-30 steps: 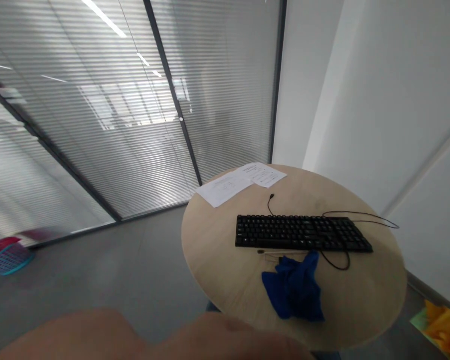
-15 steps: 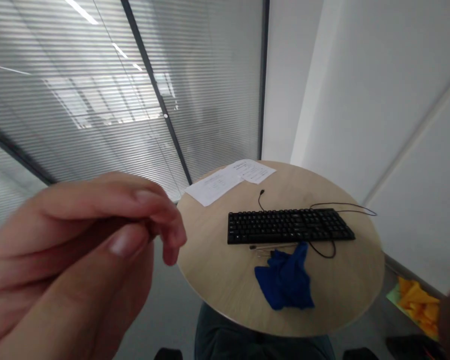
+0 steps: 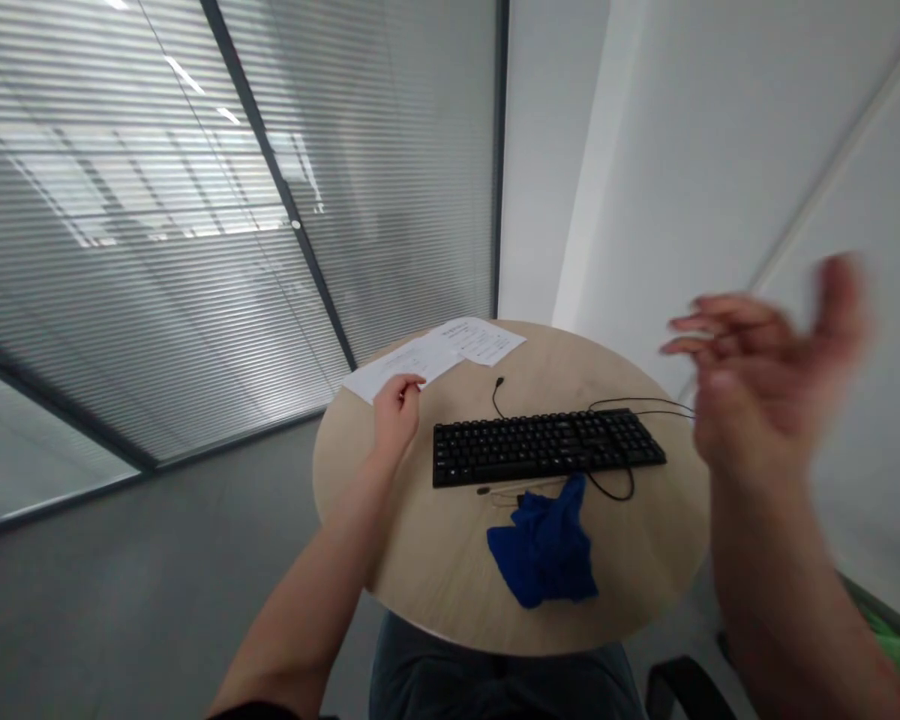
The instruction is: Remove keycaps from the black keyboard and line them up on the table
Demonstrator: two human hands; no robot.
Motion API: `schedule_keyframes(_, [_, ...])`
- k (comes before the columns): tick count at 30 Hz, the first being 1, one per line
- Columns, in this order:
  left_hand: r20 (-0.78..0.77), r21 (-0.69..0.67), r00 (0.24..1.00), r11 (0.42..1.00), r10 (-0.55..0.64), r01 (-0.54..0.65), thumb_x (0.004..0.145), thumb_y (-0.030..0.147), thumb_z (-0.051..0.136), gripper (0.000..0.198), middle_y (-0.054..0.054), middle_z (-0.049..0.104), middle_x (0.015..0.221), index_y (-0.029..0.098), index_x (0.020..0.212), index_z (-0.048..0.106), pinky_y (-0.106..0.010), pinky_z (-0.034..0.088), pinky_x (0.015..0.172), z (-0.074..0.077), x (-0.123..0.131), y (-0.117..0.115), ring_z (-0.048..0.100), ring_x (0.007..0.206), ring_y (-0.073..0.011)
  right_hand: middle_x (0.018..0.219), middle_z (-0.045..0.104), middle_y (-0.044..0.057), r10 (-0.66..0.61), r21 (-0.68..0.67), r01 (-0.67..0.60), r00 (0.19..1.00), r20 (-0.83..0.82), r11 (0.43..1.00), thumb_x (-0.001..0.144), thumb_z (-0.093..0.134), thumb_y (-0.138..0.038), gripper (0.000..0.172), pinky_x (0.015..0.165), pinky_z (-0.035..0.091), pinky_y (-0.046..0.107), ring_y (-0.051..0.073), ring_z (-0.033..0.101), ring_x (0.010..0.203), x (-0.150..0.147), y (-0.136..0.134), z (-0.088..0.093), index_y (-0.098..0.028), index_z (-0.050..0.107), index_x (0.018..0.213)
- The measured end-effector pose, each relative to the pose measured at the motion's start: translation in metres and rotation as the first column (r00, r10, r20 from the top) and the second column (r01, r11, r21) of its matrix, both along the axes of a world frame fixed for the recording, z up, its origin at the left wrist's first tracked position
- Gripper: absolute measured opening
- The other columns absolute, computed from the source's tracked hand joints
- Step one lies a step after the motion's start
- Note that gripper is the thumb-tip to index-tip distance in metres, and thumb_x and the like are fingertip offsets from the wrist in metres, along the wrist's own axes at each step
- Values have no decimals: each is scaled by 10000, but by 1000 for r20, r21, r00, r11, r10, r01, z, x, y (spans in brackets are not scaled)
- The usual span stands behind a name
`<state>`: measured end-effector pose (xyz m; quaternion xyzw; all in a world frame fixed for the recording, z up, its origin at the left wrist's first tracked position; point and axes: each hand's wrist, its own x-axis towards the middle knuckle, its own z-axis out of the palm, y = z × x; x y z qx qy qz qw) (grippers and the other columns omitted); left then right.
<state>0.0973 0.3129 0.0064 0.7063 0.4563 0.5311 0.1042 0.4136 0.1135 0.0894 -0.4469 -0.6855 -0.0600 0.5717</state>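
Observation:
A black keyboard (image 3: 544, 448) lies across the middle of a round wooden table (image 3: 450, 560), its cable looping off to the right. A crumpled blue cloth (image 3: 544, 548) sits just in front of it. My left hand (image 3: 394, 416) reaches out over the table's left part, fingers loosely curled, close to a white paper sheet (image 3: 397, 365) and to the keyboard's left end; it holds nothing that I can see. My right hand (image 3: 757, 385) is raised in the air at the right, motion-blurred, with fingers stretched out and empty.
A second printed sheet (image 3: 484, 341) lies at the table's far edge. Glass walls with blinds stand behind and to the left, a white wall to the right. Grey floor surrounds the table. A dark chair part (image 3: 682, 685) shows at the bottom right.
My left hand has gone from close before the camera out to the table by the paper. My right hand has risen into view at the right. The view shifted rightward.

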Motion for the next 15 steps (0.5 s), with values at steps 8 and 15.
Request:
schedule_keyframes(8, [-157, -332, 983, 943, -90, 33, 867, 436, 468, 396, -77, 727, 935, 158, 1016, 708, -375, 503, 841, -73, -19, 44, 634, 831, -232, 1054, 723, 95, -267, -224, 329, 926, 268, 917, 961, 511, -318, 273, 943, 535, 416, 243, 671, 987, 31, 61, -103, -197, 746, 1034])
schedule_keyframes(15, [-236, -378, 938, 913, -255, 154, 854, 528, 492, 434, -89, 733, 971, 179, 972, 722, -387, 528, 778, -73, -15, 46, 650, 839, -246, 1266, 647, 170, -748, -336, 748, 644, 158, 573, 936, 480, -346, 483, 1056, 448, 440, 300, 584, 1194, 96, 90, -163, -117, 616, 1340])
